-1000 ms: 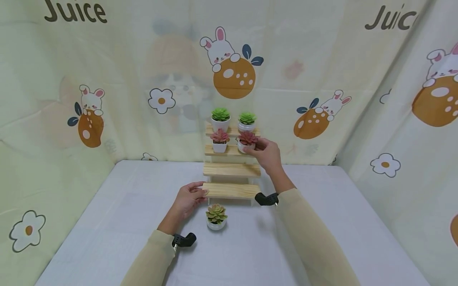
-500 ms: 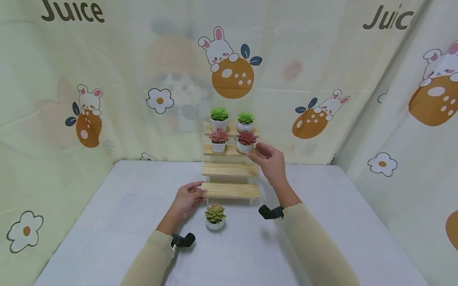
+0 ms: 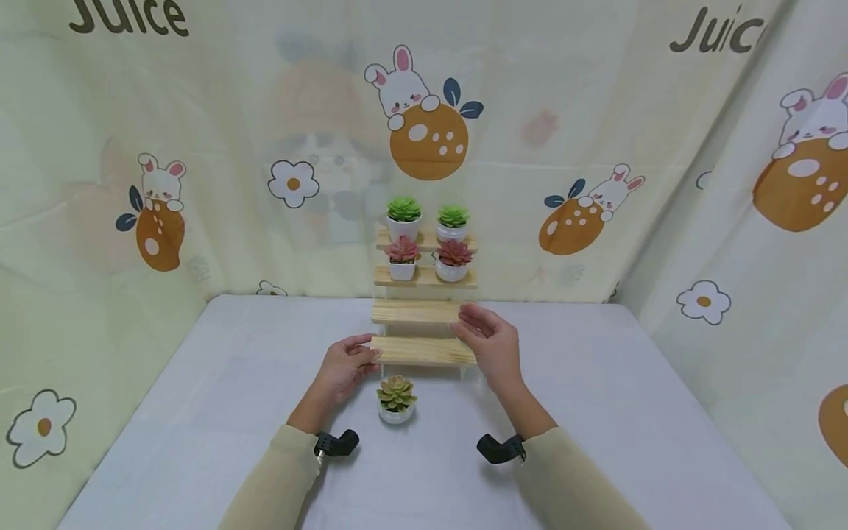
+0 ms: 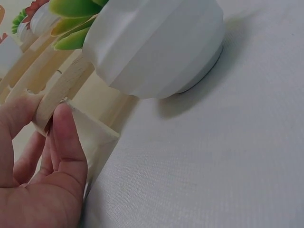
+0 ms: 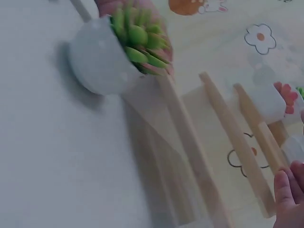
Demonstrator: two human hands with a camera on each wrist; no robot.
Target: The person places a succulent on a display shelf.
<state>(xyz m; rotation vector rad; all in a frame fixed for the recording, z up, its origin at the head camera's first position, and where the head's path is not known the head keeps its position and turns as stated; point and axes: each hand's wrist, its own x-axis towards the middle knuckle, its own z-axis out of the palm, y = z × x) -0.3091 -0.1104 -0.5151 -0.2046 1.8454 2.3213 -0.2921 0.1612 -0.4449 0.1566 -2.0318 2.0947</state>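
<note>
A tiered plant stand with pale wooden steps [image 3: 424,352] stands on the table in the head view. My left hand [image 3: 341,372] pinches the left end of its lowest step; the left wrist view shows fingers and thumb [image 4: 67,135] about the board's end. My right hand [image 3: 493,346] is by the right ends of the two lower steps, fingers loosely bent and holding nothing. Two red succulents in white pots [image 3: 402,258] sit on the second step from the top. Two green succulents [image 3: 453,221] sit on the top step. Before the stand is a yellow-green potted succulent [image 3: 396,401].
A white cloth covers the table [image 3: 218,412]. Behind and at the sides hangs a pale curtain [image 3: 530,88] printed with rabbits, fruit and flowers. The black wrist cameras [image 3: 500,449] sit low over the table.
My right hand has let go of the right red succulent's pot and come down and toward me to the lower steps. My left hand has kept its grip on the lowest step.
</note>
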